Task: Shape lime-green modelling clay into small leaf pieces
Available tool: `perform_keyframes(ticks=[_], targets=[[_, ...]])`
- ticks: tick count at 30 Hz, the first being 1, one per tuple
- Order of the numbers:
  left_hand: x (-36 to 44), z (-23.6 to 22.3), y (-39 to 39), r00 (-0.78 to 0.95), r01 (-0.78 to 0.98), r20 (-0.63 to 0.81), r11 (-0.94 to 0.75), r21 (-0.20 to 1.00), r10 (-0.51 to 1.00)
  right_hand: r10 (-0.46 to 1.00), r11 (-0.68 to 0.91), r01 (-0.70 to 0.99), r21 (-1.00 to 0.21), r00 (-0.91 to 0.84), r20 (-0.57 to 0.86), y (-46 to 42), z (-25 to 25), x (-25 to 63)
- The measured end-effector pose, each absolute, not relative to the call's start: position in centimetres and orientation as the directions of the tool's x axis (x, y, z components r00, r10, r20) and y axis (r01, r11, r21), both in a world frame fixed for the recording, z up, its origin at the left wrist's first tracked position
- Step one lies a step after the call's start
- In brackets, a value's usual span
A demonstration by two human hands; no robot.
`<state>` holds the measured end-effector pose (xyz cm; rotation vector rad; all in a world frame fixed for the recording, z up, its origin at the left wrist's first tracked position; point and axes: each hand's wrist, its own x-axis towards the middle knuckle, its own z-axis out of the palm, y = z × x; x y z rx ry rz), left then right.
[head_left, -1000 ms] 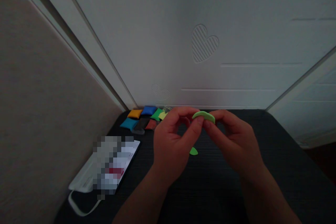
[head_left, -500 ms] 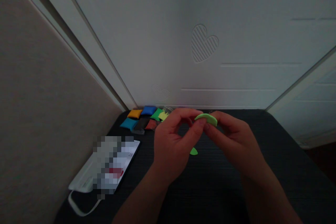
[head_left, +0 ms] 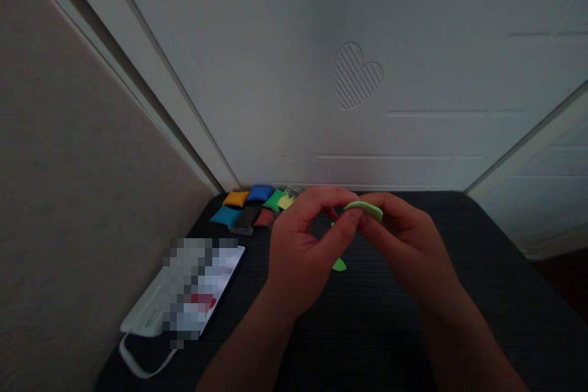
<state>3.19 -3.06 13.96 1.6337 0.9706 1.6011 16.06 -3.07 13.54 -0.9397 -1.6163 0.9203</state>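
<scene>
Over the dark table (head_left: 376, 331), the left hand (head_left: 296, 251) and right hand (head_left: 408, 242) pinch a thin green piece (head_left: 367, 208) between thumbs and fingers, where uneven pressure could crease it.

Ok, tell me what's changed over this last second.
The light green piece has shifted slightly right and a little lower in the view, and the right hand has drawn in slightly toward the left hand. Nothing was taken hold of or let go; both hands' fingers still pinch it. The green piece on the table, coloured packets and phone stayed put.
</scene>
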Motion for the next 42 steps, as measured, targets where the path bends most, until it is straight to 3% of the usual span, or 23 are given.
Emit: perform_keyframes(ticks=[8,13,17,24,28,33,42], targets=[[2.9,14.0,-2.9,-0.049,0.139,0.499,-0.489,0.861,0.865,0.91,0.399,0.163,-0.902,-0.19,0.368,-3.4,13.7,16.0],[2.3,14.1,-2.7,-0.119,0.226,0.522,-0.489,0.843,0.845,0.91,0.412,0.212,-0.886,-0.047,0.412,-3.6,13.7,16.1],[2.4,14.2,-2.7,-0.124,0.161,0.514,-0.494,0.855,0.849,0.92,0.384,0.208,-0.9,-0.002,0.392,-3.6,13.6,16.1],[2.9,14.0,-3.2,-0.09,0.111,0.541,-0.531,0.84,0.837,0.909,0.406,0.015,-0.914,0.098,0.406,-3.8,13.8,15.3],[2.9,14.1,-3.4,-0.151,0.136,0.548,-0.532,0.836,0.823,0.921,0.383,0.064,-0.922,0.048,0.386,-4.0,14.0,15.3],[2.8,14.4,-3.4,-0.062,0.162,0.525,-0.51,0.844,0.849,0.877,0.434,0.157,-0.887,0.154,0.456,-4.1,14.1,15.4],[3.4,13.8,-3.6,-0.155,0.096,0.534,-0.526,0.845,0.831,0.872,0.434,0.128,-0.892,0.19,0.452,-4.2,14.1,15.2]])
